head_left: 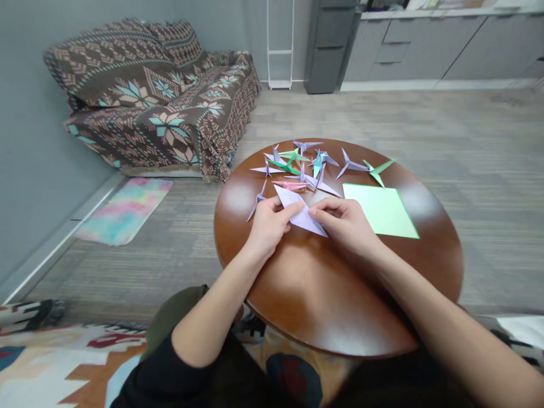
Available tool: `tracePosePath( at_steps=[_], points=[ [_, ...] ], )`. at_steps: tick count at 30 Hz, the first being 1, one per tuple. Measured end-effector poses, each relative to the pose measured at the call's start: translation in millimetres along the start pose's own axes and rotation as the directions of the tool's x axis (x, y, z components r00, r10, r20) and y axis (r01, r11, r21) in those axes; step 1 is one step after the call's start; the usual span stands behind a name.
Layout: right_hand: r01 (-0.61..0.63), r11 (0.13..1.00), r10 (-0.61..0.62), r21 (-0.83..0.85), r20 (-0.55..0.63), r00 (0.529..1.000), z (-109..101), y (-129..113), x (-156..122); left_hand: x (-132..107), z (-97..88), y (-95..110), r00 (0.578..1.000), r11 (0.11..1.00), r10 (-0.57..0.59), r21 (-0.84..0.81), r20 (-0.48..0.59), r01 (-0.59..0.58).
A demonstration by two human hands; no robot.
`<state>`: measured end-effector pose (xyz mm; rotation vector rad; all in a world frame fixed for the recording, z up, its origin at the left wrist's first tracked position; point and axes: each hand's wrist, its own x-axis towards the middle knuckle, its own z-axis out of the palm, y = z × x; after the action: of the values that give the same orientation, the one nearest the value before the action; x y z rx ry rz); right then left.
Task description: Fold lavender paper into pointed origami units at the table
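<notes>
Lilac paper (305, 218) part-folded between two hands

The left hand (271, 224) pinches it beneath a thumb; the right hand (346, 221) grips its edge with bunched fingertips — both closed on the paper, over the glossy brown table (314, 294). Folding looks well along: it is a slim, pointed diamond with no wings spread. Beyond sit sharp-winged paper figures (289, 166) — seemingly finished — in lilac, green and pink. Beside the right hand, flat green paper (382, 209) lies smooth and unfolded.

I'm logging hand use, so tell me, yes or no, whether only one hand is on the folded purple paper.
No, the left hand and the right hand are both on the folded purple paper.
</notes>
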<state>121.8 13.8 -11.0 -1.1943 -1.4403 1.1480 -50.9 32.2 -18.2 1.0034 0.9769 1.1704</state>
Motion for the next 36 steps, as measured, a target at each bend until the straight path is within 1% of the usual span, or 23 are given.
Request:
tracePosePath(
  at_steps=[3, 5, 10, 13, 16, 19, 23, 26, 30, 31, 34, 36],
  points=[
    [0.009, 0.999, -0.007, -0.041, 0.045, 0.999, 1, -3, -1, 2, -1.0, -2, 0.997, 0.997, 0.073, 0.040, -0.022, -0.073],
    [0.021, 0.998, -0.016, -0.059, 0.073, 0.997, 1, -4, -2, 2, -0.6, -3, 0.995, 0.994, 0.097, 0.053, -0.024, -0.096],
    [0.018, 1.000, -0.019, 0.006, 0.102, 0.995, 0, -3, -1, 1, -0.5, -8, 0.998, 0.997, 0.069, 0.029, 0.005, -0.069],
    [-0.014, 0.998, 0.009, 0.060, 0.078, 0.997, 1, 1, -1, 1, -2.2, -10, 0.997, 0.996, 0.071, 0.050, 0.037, -0.073],
    [-0.084, 0.980, 0.081, 0.179, 0.024, 0.996, 3, 4, -2, 0, -2.6, -10, 0.994, 0.989, 0.098, 0.103, 0.043, -0.102],
    [-0.145, 0.950, 0.145, 0.275, 0.022, 0.989, 6, 4, -3, -3, 0.7, -10, 0.989, 0.983, 0.146, 0.112, 0.010, -0.146],
    [-0.181, 0.922, 0.182, 0.341, 0.032, 0.983, 9, -1, -3, -8, 6.7, -8, 0.976, 0.978, 0.206, 0.023, -0.073, -0.205],
    [-0.187, 0.928, 0.189, 0.322, 0.024, 0.982, 10, -4, -2, -7, 7.5, -7, 0.972, 0.975, 0.220, -0.023, -0.080, -0.222],
    [-0.164, 0.963, 0.169, 0.214, -0.004, 0.986, 10, -4, -2, -2, 4.0, -8, 0.973, 0.974, 0.209, -0.071, -0.098, -0.216],
    [-0.147, 0.971, 0.152, 0.190, -0.015, 0.988, 9, -4, -2, -2, 3.1, -9, 0.978, 0.978, 0.192, -0.074, -0.082, -0.198],
    [-0.076, 0.986, 0.084, 0.147, -0.046, 0.995, 9, -4, -2, -1, 1.7, -11, 0.992, 0.992, 0.119, -0.037, 0.027, -0.118],
    [-0.050, 0.990, 0.057, 0.132, -0.053, 0.997, 10, -4, -3, -2, 2.0, -13, 0.995, 0.996, 0.089, -0.007, 0.053, -0.089]
  ],
)
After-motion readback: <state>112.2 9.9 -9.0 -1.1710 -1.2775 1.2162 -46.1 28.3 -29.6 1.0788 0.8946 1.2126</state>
